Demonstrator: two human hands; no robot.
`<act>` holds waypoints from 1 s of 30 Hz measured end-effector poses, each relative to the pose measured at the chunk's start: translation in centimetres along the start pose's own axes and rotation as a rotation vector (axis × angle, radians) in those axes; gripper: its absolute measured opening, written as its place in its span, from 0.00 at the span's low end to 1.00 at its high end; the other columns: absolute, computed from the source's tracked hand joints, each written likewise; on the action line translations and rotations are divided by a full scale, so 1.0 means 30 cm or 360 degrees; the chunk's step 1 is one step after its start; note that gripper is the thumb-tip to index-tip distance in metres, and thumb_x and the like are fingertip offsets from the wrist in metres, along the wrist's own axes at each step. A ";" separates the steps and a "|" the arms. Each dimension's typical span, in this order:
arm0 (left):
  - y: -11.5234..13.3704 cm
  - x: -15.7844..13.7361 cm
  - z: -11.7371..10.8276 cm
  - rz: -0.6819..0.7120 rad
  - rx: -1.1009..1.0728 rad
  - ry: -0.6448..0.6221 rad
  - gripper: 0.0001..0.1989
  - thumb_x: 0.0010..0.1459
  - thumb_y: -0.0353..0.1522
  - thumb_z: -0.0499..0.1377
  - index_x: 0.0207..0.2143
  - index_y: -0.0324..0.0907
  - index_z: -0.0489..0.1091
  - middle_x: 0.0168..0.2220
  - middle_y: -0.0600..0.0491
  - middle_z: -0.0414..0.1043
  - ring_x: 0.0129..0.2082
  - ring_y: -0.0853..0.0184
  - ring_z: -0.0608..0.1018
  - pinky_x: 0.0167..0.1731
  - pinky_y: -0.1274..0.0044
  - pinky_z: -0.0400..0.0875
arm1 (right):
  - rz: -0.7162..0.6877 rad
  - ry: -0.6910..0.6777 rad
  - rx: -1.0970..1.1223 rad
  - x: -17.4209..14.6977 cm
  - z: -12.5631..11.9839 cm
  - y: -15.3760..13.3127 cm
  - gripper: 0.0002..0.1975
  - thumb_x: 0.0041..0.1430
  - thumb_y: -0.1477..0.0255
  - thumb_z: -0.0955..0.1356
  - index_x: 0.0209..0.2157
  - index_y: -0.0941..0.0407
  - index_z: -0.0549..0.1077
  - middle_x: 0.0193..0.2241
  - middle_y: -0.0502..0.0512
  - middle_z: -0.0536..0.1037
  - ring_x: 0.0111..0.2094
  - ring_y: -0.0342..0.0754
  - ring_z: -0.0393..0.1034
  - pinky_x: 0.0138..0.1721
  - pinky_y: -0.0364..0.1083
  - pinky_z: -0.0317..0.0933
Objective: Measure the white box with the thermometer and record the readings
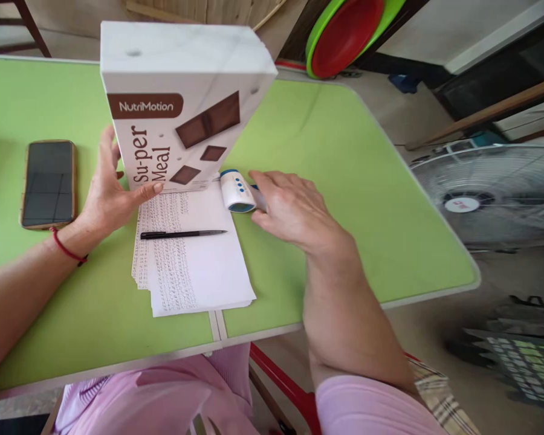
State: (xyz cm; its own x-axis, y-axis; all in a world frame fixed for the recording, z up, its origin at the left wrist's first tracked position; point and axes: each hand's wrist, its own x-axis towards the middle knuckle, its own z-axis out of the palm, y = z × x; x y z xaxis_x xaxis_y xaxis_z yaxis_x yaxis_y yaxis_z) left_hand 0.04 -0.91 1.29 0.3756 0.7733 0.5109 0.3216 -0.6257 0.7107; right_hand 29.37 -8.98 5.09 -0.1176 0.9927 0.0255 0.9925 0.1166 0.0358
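A white cardboard box (194,130) printed "NutriMotion Su-per Meal" with pictures of chocolate pieces stands upright on the table. My left hand (106,196) grips its lower left corner, thumb on the front and fingers round the side. To the right of the box is a white and blue handheld infrared thermometer (236,192) with blue buttons. My right hand (294,208) is closed over its handle, which is mostly hidden. Handwritten sheets of paper (217,272) lie in front of the box, partly under it. Across them rests a black pen (184,234).
A smartphone (49,184) with a dark screen lies left of my left hand on the green table (344,181). A floor fan (476,199) stands beyond the table's right edge. Red and green basins (347,36) lean at the back.
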 end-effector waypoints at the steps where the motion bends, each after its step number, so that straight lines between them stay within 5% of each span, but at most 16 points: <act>1: -0.018 0.000 0.003 -0.0042 -0.0056 -0.0021 0.37 0.56 0.54 0.63 0.59 0.46 0.54 0.55 0.46 0.65 0.55 0.53 0.70 0.42 0.64 0.76 | 0.0028 -0.0079 -0.0010 0.007 0.004 -0.001 0.24 0.51 0.79 0.65 0.53 0.62 0.70 0.44 0.68 0.76 0.45 0.65 0.71 0.44 0.61 0.66; 5: -0.021 -0.011 0.014 -0.0162 -0.0095 0.0164 0.31 0.53 0.51 0.67 0.52 0.44 0.64 0.52 0.48 0.70 0.51 0.54 0.74 0.37 0.67 0.78 | 0.0205 -0.0129 0.0225 0.011 0.003 -0.026 0.18 0.48 0.76 0.68 0.43 0.57 0.74 0.39 0.62 0.77 0.39 0.60 0.73 0.38 0.55 0.67; 10: 0.078 -0.033 0.020 -0.0054 -0.0215 0.0325 0.25 0.58 0.52 0.62 0.48 0.44 0.68 0.48 0.49 0.74 0.48 0.55 0.77 0.40 0.66 0.79 | 0.0252 0.0000 0.1008 -0.039 -0.064 -0.038 0.16 0.40 0.73 0.71 0.36 0.55 0.72 0.34 0.54 0.77 0.32 0.50 0.71 0.33 0.50 0.67; 15: 0.103 -0.043 0.022 -0.0203 -0.0210 0.0065 0.25 0.59 0.54 0.60 0.46 0.44 0.70 0.44 0.48 0.76 0.47 0.52 0.77 0.42 0.63 0.77 | -0.0079 -0.0063 0.1750 -0.086 -0.097 -0.053 0.10 0.42 0.68 0.72 0.27 0.53 0.68 0.25 0.47 0.73 0.26 0.45 0.67 0.27 0.46 0.64; 20: 0.066 -0.042 0.028 -0.0129 -0.0031 0.0012 0.24 0.62 0.53 0.56 0.49 0.45 0.69 0.43 0.47 0.75 0.47 0.53 0.76 0.38 0.65 0.77 | -0.0338 -0.0233 0.2089 -0.074 -0.043 -0.135 0.08 0.46 0.68 0.70 0.27 0.55 0.69 0.25 0.50 0.73 0.28 0.46 0.68 0.29 0.47 0.65; 25: 0.056 -0.039 0.032 -0.0074 -0.0007 0.0008 0.23 0.63 0.52 0.55 0.48 0.45 0.70 0.37 0.50 0.75 0.39 0.58 0.78 0.32 0.70 0.77 | -0.0159 -0.0200 0.2198 -0.056 0.016 -0.217 0.09 0.43 0.68 0.72 0.25 0.54 0.69 0.25 0.48 0.72 0.27 0.43 0.66 0.28 0.45 0.65; 30: 0.063 -0.044 0.035 -0.0127 -0.0140 -0.0068 0.24 0.62 0.51 0.57 0.51 0.44 0.68 0.42 0.49 0.76 0.38 0.60 0.78 0.28 0.73 0.76 | 0.0012 -0.0174 0.2420 -0.059 0.041 -0.240 0.10 0.42 0.67 0.72 0.23 0.55 0.68 0.24 0.48 0.71 0.26 0.43 0.65 0.28 0.46 0.64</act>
State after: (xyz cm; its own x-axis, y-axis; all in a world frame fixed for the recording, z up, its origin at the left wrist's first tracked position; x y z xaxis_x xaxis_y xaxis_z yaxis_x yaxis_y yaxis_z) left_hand 1.06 -3.23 1.45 0.3891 0.8140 0.4312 0.2753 -0.5495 0.7888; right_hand 22.46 -11.56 3.57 -0.1776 0.9827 -0.0532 0.0918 -0.0372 -0.9951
